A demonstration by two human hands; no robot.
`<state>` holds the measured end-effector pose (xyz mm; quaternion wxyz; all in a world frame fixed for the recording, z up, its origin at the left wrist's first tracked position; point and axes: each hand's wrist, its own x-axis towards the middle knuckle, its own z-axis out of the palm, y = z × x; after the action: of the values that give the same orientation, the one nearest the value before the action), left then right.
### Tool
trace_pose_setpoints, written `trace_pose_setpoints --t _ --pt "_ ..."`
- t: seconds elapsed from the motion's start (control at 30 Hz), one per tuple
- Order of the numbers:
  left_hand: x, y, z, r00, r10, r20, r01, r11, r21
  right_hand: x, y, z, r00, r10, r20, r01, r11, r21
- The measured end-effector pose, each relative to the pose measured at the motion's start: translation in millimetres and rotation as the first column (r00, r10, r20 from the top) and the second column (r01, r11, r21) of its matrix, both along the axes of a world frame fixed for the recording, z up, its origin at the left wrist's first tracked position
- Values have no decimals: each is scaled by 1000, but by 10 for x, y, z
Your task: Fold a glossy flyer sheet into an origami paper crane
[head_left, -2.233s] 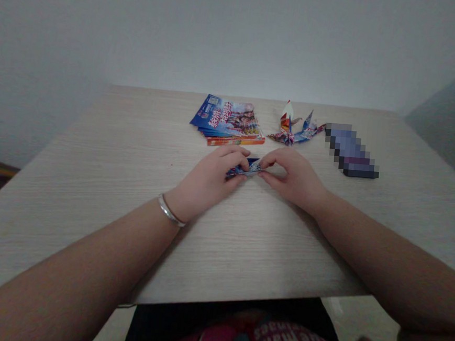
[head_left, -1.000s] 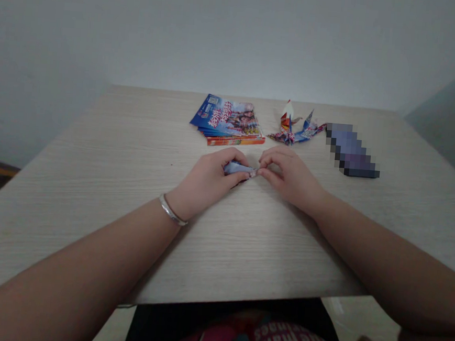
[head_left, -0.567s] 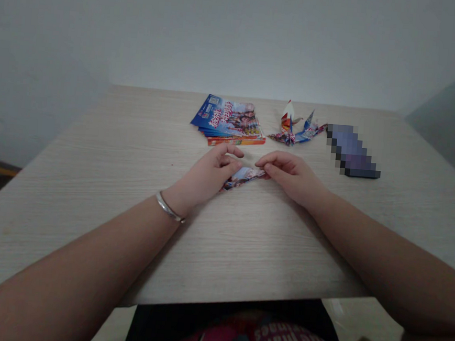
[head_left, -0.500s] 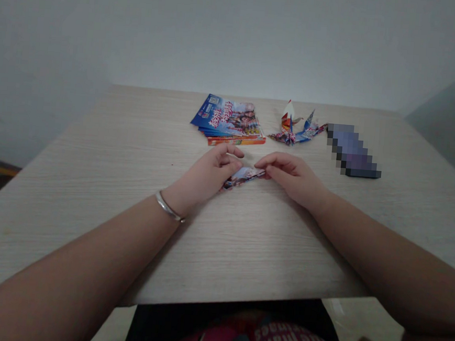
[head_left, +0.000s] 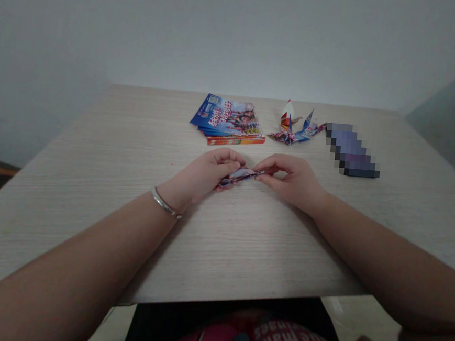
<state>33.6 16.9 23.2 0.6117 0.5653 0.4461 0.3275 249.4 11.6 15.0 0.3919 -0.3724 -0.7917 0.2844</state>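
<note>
A small folded piece of printed paper [head_left: 239, 176] lies between my hands, just above the table. My left hand [head_left: 215, 172] grips its left end, thumb on top and fingers curled behind and under. At the other end my right hand [head_left: 288, 178] pinches the narrow tip between thumb and fingertips. Part of the paper is covered by the fingers. Beyond the right hand stand folded paper cranes [head_left: 293, 133] with colourful print, their wings and points sticking up.
A fanned stack of printed leaflets [head_left: 231, 118] lies behind my left hand. To the right rests a phone-like dark object [head_left: 352, 154], blurred by pixels. The pale wooden table [head_left: 116, 130] meets a wall at its back; its front edge is near my lap.
My left fingers have closed down around the paper's left end, where they were lifted before. The right hand's pinch has shifted slightly left along the tip.
</note>
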Motion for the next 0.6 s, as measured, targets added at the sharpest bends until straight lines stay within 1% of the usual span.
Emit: trace_pose_setpoints --t 0.1,0.2,0.23,0.27,0.3,0.33,0.37,0.43,0.5,0.53,0.57,0.6 --pt "4 -3 -4 1000 16 1 -16 1000 24 21 6 4 998 -43 37 42 999 21" --pt "-5 -10 11 999 33 -16 -32 998 63 55 32 0 997 -53 55 50 997 64" --pt "-13 -12 19 998 32 -55 -26 994 106 68 44 -1 996 -55 67 50 996 76" --pt "-25 -12 27 993 27 -115 -7 985 175 82 57 -2 995 -60 83 53 995 85" --pt "-40 -10 34 982 28 -186 23 964 266 95 70 -3 992 -68 103 59 994 90" --pt "-57 -7 37 965 38 -259 62 928 368 107 84 -5 989 -77 128 65 993 94" --pt "-77 -1 37 944 46 -328 119 877 465 118 98 -8 984 -81 159 66 993 99" --pt "-116 16 17 892 51 -449 265 745 612 135 127 -19 970 -84 228 56 990 127" --pt "-143 38 -24 821 28 -570 443 597 669 144 154 -35 951 -70 302 20 986 166" --pt "-149 47 -47 790 40 -612 496 546 675 144 164 -43 942 -58 330 -4 983 183" --pt "-148 53 -66 763 51 -645 533 516 671 143 171 -50 938 -42 344 -27 981 194" --pt "-143 55 -79 744 65 -665 552 501 667 138 174 -54 939 -23 344 -47 980 194"
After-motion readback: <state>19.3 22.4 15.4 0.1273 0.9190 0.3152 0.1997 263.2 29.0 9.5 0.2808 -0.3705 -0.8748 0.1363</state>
